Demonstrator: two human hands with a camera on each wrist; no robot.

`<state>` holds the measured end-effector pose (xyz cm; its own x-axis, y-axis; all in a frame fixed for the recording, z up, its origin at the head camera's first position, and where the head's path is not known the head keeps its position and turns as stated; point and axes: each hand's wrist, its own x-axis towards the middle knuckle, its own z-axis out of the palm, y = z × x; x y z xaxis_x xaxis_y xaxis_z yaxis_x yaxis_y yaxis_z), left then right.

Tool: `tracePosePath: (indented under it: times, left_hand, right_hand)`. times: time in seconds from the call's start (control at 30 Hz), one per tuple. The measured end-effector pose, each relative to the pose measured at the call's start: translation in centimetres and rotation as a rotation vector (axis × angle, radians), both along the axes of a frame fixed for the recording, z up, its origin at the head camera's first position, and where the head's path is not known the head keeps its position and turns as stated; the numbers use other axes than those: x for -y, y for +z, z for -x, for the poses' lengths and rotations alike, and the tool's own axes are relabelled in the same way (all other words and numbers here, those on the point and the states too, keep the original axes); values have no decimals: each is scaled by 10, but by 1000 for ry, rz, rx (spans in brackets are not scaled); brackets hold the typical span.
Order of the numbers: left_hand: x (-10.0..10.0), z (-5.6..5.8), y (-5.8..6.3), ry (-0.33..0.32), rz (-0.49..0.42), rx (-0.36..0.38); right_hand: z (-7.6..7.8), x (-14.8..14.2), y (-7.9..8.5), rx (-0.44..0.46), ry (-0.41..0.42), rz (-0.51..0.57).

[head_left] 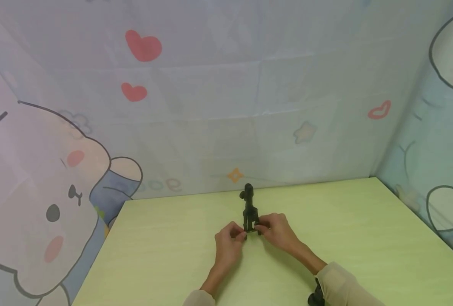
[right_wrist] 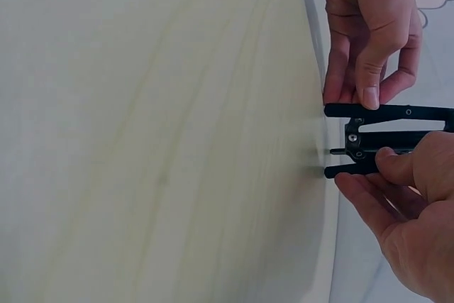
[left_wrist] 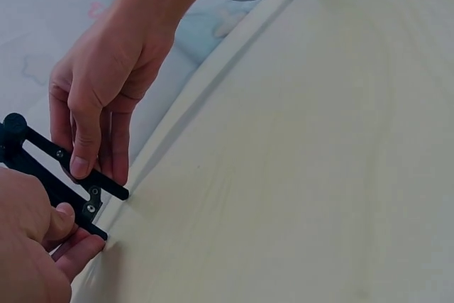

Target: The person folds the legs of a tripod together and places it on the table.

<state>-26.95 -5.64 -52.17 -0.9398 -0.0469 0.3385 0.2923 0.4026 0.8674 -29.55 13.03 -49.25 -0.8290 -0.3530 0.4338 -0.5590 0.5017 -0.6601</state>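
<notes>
A small black tripod [head_left: 250, 211] stands upright on the table in the head view, its rounded top pointing away from me and its legs partly spread. My left hand [head_left: 227, 248] pinches the end of its left leg between thumb and fingers. On the other side, my right hand [head_left: 279, 233] pinches the right leg. Both wrist views show each hand on its own leg, with small metal braces [right_wrist: 352, 138] joining the legs to the centre post. In the left wrist view the tripod's top is cut off by the frame edge.
A second black object [head_left: 316, 296] lies by the right sleeve, mostly hidden, its kind unclear. The pale yellow-green table [head_left: 165, 255] ends at a printed cloth backdrop [head_left: 211, 106] behind and on both sides.
</notes>
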Motion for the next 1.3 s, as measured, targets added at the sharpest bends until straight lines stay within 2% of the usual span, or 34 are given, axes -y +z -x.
tracePosePath:
  times: [0.37, 0.8, 1.3]
  left_hand:
    - [-6, -3, -1, 46, -12, -12]
    - [-11, -4, -4, 81, -50, -64]
    - [-14, -2, -5, 119, -62, -43]
  right_hand:
    - [2, 0, 0, 33, -11, -15]
    - [2, -1, 0, 49, -3, -7]
    - [5, -1, 1, 46, -10, -1]
